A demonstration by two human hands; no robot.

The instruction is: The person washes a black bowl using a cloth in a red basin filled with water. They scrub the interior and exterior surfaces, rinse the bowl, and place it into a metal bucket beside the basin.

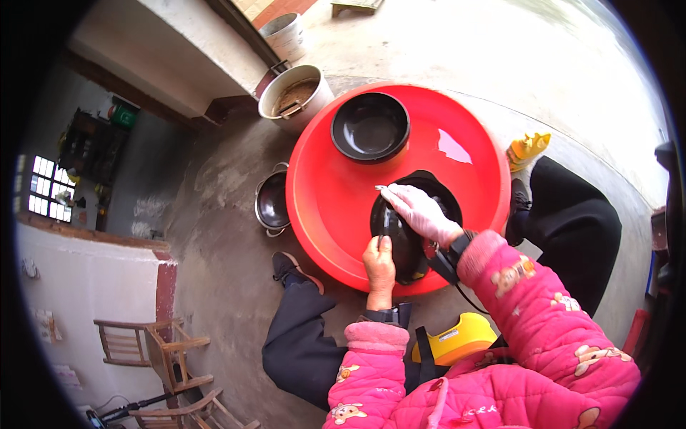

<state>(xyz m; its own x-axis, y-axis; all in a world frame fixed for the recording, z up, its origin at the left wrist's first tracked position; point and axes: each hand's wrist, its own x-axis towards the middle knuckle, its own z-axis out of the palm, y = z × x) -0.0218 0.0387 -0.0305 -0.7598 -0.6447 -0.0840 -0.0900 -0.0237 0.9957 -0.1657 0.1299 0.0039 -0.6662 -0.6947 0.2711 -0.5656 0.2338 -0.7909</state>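
Note:
A wide red plastic basin sits on the floor before me. Inside it, a glossy black pot is tilted, and my bare left hand grips its near left rim. Across the pot lies my right hand in a pale thin glove, fingers together and pointing to the upper left. A small whitish bit shows at those fingertips; whether it is glove or something held is unclear. The palm is hidden. Farther back in the basin, a round black pan rests upright.
Beyond the basin's left rim stand a large aluminium pot with brown contents and a small two-handled pot. A yellow bottle is at the right. Near my lap is a yellow plastic object. Wooden chairs stand lower left.

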